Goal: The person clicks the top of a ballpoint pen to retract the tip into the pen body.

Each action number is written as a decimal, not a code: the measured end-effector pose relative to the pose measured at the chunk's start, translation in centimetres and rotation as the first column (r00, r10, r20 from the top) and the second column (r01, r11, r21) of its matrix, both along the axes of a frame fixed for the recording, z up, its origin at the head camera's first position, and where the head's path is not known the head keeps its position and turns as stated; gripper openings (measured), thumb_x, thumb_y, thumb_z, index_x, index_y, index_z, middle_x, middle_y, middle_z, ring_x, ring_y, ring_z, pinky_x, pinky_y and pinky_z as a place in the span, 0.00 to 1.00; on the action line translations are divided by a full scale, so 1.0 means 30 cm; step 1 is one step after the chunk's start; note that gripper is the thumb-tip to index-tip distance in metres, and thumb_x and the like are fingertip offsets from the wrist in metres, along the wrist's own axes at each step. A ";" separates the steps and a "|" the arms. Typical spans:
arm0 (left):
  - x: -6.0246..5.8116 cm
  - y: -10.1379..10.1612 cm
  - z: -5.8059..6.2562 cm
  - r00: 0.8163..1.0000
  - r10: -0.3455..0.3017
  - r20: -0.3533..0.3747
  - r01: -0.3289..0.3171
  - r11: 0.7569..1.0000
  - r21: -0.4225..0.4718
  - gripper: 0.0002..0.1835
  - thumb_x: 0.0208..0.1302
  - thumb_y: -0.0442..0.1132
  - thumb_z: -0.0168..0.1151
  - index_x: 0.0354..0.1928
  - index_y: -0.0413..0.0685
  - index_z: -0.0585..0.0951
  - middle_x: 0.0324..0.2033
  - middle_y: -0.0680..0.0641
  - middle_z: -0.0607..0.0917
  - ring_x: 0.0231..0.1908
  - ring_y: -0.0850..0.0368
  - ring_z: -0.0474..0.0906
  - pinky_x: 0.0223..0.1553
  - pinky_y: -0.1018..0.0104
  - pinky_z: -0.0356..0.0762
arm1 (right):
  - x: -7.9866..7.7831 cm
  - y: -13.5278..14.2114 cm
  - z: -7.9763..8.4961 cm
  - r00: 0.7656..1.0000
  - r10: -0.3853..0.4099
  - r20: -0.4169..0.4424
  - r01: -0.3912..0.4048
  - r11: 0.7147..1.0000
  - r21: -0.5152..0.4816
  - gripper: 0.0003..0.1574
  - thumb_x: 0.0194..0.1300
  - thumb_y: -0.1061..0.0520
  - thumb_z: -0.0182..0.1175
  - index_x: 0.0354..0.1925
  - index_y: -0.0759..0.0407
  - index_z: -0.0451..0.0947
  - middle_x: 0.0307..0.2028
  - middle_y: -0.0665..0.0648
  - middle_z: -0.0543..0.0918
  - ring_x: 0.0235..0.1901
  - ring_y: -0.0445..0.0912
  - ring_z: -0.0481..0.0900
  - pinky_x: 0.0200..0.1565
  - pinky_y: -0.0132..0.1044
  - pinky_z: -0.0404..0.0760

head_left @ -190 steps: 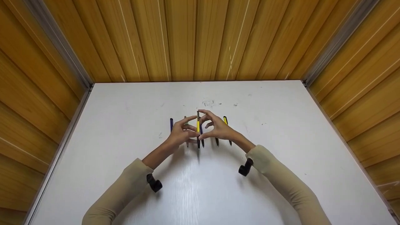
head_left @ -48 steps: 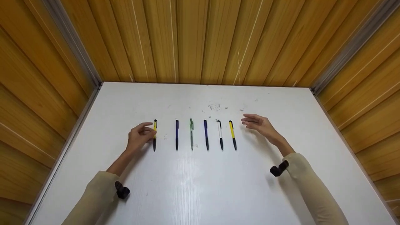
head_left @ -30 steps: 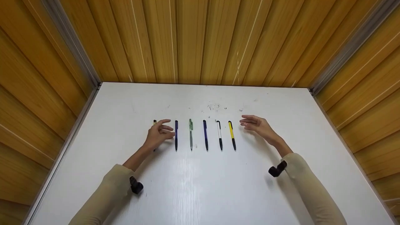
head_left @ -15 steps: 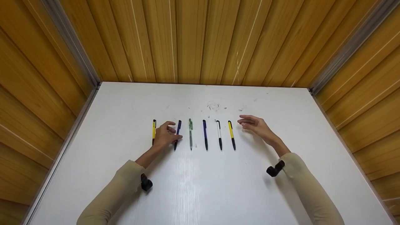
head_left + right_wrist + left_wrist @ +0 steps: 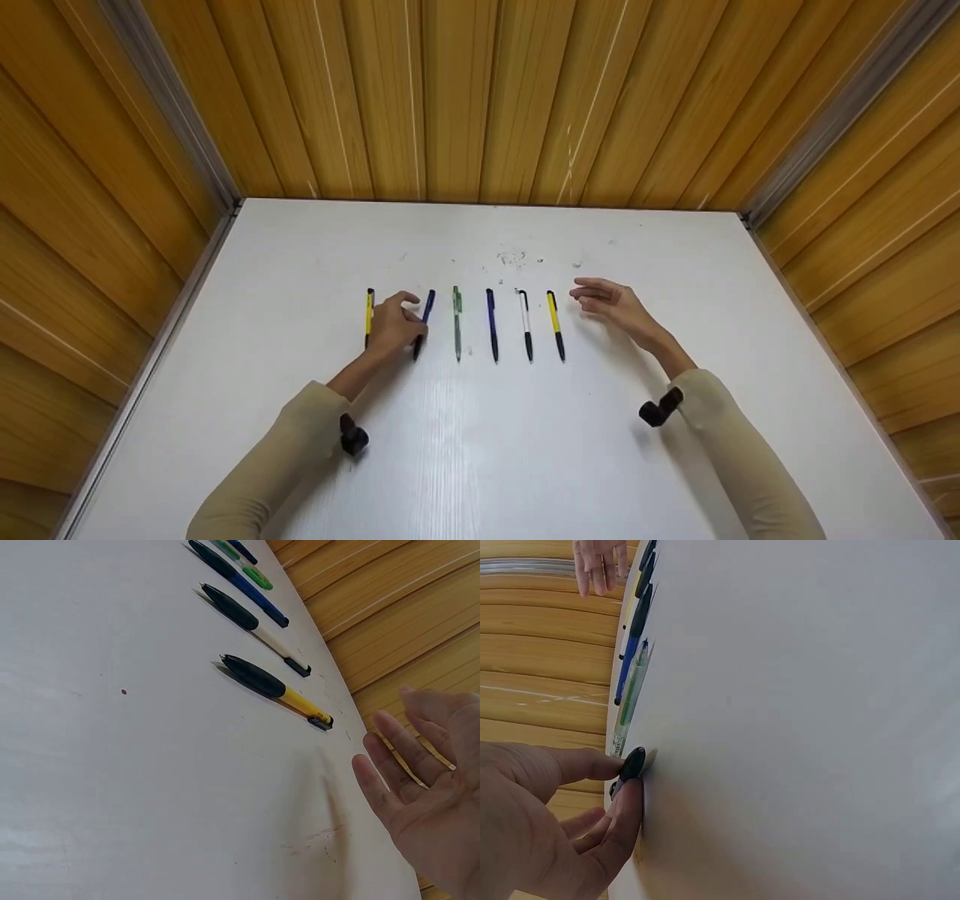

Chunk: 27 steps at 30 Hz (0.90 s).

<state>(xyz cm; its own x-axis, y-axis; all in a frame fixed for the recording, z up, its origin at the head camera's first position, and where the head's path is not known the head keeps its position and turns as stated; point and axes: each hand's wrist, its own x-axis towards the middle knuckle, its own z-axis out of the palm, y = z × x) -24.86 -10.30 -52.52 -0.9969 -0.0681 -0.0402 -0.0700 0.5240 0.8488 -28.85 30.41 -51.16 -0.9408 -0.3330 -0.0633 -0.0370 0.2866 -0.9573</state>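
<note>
My left hand (image 5: 395, 324) pinches a blue pen (image 5: 429, 304) between thumb and fingers, its top leaning right. Up close in the left wrist view, the pen's black grip end (image 5: 633, 763) sticks out between thumb and fingertips. Just left of that hand lies a yellow pen (image 5: 370, 307), partly covered by it. To its right lies a clear green pen (image 5: 457, 322). My right hand (image 5: 611, 304) hovers at the row's right end with loosely bent fingers, holding nothing. Nearest to it is another yellow pen (image 5: 300, 703) with a black grip.
Between the green pen and the right-hand yellow one lie a second blue pen (image 5: 492, 322) and a white pen (image 5: 526, 322), roughly parallel. All rest on a white table (image 5: 480, 450) with dark scuffs behind the row. Wood-patterned walls (image 5: 450, 97) enclose the back and sides.
Earlier both hands held a yellow pen upright in the middle. It then lay at the far left; my left hand released it, moved right and took the blue pen, tilting it. The right hand stays nearly still.
</note>
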 end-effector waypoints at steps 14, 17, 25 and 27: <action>0.012 -0.014 0.065 0.990 -0.023 0.136 -0.039 0.899 0.436 0.26 0.60 0.27 0.66 0.63 0.38 0.77 0.40 0.39 0.88 0.34 0.52 0.89 0.42 0.59 0.92 | 0.005 -0.025 0.006 1.000 0.017 -0.015 -0.017 1.000 -0.009 0.35 0.73 0.60 0.62 0.71 0.72 0.65 0.64 0.74 0.76 0.63 0.51 0.80 0.57 0.27 0.84; 0.018 -0.008 0.087 0.993 -0.039 0.115 -0.023 0.868 0.497 0.27 0.60 0.25 0.64 0.64 0.38 0.76 0.38 0.43 0.87 0.33 0.53 0.89 0.42 0.58 0.92 | 0.003 -0.038 0.009 0.999 0.023 -0.024 -0.023 1.000 0.009 0.33 0.73 0.60 0.61 0.71 0.71 0.66 0.64 0.72 0.77 0.62 0.49 0.81 0.56 0.24 0.83; 0.048 0.033 0.141 0.990 -0.115 0.087 0.045 0.818 0.574 0.28 0.60 0.23 0.64 0.63 0.42 0.76 0.40 0.44 0.81 0.36 0.54 0.87 0.44 0.55 0.92 | 0.006 -0.088 0.023 0.998 0.048 -0.045 -0.047 0.999 0.027 0.34 0.73 0.57 0.62 0.71 0.68 0.67 0.63 0.73 0.78 0.63 0.58 0.78 0.55 0.23 0.83; 0.056 0.043 0.149 0.988 -0.131 0.085 0.058 0.813 0.579 0.28 0.60 0.23 0.64 0.64 0.42 0.76 0.41 0.44 0.81 0.37 0.55 0.86 0.45 0.55 0.92 | 0.011 -0.105 0.028 0.996 0.064 -0.054 -0.063 0.998 0.017 0.33 0.73 0.58 0.62 0.71 0.67 0.68 0.62 0.73 0.78 0.63 0.61 0.76 0.55 0.23 0.82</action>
<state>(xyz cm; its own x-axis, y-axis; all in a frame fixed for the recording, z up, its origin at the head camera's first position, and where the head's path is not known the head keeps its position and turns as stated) -23.18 -9.02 -48.04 -0.9828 0.0981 -0.1565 -0.1616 -0.0463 0.9858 -28.52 27.27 -50.31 -0.9200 -0.3915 -0.0181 -0.1077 0.2969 -0.9488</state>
